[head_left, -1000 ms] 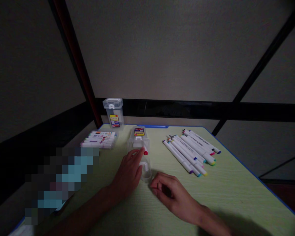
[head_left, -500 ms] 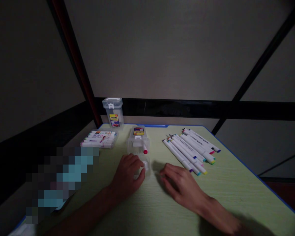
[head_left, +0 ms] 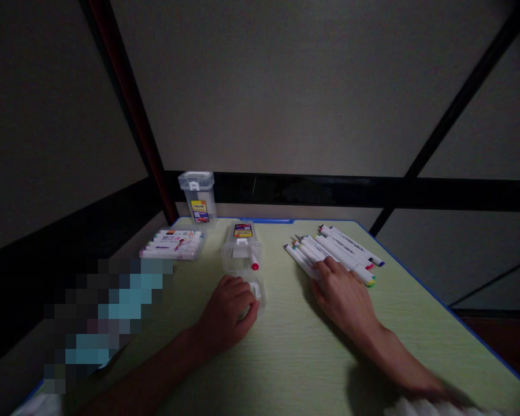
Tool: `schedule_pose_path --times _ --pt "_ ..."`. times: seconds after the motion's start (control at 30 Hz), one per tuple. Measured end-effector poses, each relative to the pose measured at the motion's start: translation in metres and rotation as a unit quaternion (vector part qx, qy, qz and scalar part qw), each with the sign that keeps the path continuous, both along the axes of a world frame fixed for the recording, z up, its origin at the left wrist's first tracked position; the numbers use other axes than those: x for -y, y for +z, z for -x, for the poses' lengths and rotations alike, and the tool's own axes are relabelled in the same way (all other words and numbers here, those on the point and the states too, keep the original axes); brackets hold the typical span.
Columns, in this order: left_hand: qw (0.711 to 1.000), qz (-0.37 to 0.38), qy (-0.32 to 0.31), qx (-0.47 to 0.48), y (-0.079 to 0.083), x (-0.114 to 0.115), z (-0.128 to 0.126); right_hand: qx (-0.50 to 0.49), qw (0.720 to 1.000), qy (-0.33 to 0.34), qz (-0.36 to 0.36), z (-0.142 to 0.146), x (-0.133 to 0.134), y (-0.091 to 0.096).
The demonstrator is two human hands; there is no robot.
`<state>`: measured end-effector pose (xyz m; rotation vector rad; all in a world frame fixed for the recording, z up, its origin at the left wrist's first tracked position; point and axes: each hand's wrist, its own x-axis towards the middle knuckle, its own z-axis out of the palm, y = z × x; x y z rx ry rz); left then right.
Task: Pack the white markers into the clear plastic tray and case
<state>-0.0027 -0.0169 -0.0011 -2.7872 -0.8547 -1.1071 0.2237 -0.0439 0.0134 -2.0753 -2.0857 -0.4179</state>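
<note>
My left hand (head_left: 230, 309) is curled at the open lid (head_left: 258, 290) of a clear plastic box (head_left: 238, 257), thumb and fingers closed on its edge. The box lies on its side, its mouth toward me. A red-tipped marker (head_left: 255, 260) lies in its right side, sticking out a little. On the right, my right hand (head_left: 346, 294) is down on a loose pile of white markers (head_left: 335, 249). Its fingers are bent together over the near ones, closed on a marker; the fingertips are partly hidden.
Behind at the left stands a second clear box (head_left: 198, 199) with its lid shut. A flat clear pack of markers (head_left: 173, 244) lies in front of it. A blurred-out patch (head_left: 112, 318) covers the table's left side. Blue trim (head_left: 268, 221) edges the table, with a wall beyond.
My right hand has moved right and forward from beside the lid onto the white markers. My left hand's thumb and fingers have come together at the lid.
</note>
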Motion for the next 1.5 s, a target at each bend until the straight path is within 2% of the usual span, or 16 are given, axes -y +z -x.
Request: schedule_pose_path --times 0.47,1.5 --pt "1.0 -0.009 -0.004 0.029 0.0044 0.0029 -0.0008 0.051 0.999 -0.007 0.012 0.0023 -0.0007 -0.003" --pt "0.999 -0.01 -0.014 0.031 -0.0005 0.0007 -0.0004 -0.001 0.998 0.031 0.054 0.0038 -0.0018 -0.0056"
